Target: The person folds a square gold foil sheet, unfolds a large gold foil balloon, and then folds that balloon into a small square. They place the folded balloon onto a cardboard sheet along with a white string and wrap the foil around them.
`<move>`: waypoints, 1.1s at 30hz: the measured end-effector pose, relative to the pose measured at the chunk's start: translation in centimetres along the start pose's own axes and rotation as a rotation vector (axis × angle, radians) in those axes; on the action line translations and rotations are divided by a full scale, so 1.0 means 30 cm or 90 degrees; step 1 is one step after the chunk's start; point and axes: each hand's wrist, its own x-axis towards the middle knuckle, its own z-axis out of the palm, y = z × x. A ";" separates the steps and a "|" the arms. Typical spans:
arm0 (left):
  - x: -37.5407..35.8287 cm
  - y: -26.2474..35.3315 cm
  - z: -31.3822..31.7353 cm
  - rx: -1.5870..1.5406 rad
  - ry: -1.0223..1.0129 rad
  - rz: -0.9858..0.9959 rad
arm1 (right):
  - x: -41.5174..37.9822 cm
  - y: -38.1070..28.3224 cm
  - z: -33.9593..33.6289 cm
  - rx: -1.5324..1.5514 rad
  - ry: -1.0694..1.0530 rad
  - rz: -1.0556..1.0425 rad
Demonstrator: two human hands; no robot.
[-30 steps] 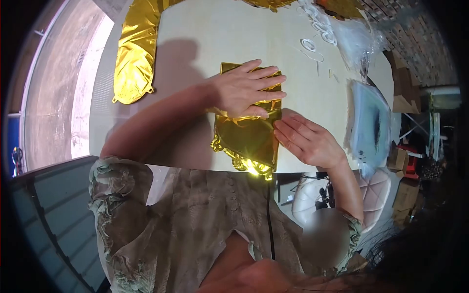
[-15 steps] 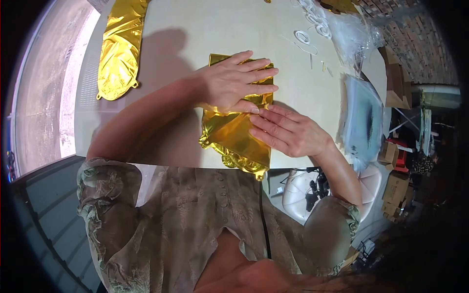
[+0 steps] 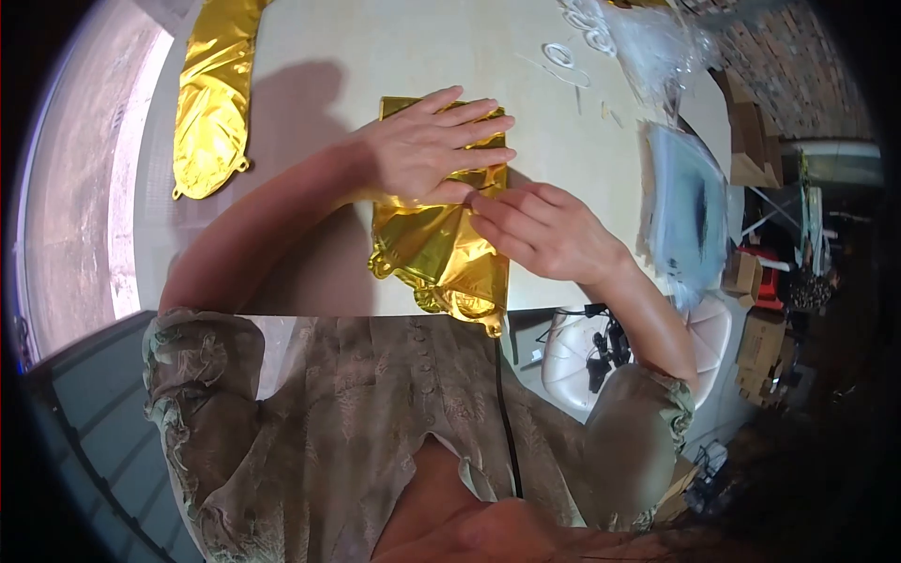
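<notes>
A folded gold foil balloon (image 3: 436,239) lies on the table, with small looped tabs along its end that hangs at the table's front edge. My left hand (image 3: 432,150) rests flat across the upper part of the balloon, fingers stretched out and spread. Beside the left thumb, my right hand (image 3: 554,235) has its fingers bent and drawn together at the foil, seemingly pinching it; the right thumb is mostly hidden. A second gold foil balloon (image 3: 212,117) lies flat at the upper left, apart from both hands.
White ribbon coils (image 3: 558,54) and clear plastic bags (image 3: 666,56) lie at the table's far right. A stack of clear bluish plastic sleeves (image 3: 688,206) sits at the right edge. Beyond the table are a white chair (image 3: 572,371) and cardboard boxes (image 3: 762,347).
The right fingers, flatter on the foil before, have bent and drawn together by the left thumb. The left hand stays pressed on the balloon. The whole view has shifted slightly.
</notes>
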 end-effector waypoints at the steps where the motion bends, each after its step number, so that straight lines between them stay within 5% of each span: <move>1: 0.000 0.004 -0.006 0.018 0.001 -0.009 | -0.002 0.000 0.013 -0.002 0.011 0.013; 6: 0.000 0.009 -0.016 0.028 0.001 -0.014 | -0.020 0.015 -0.032 0.002 -0.085 0.014; 21: 0.012 0.018 -0.039 0.012 0.033 0.007 | 0.001 0.098 0.064 -0.080 0.130 -0.145; 33: -0.002 0.023 -0.035 0.003 0.052 -0.004 | 0.005 0.073 0.027 0.007 0.097 -0.170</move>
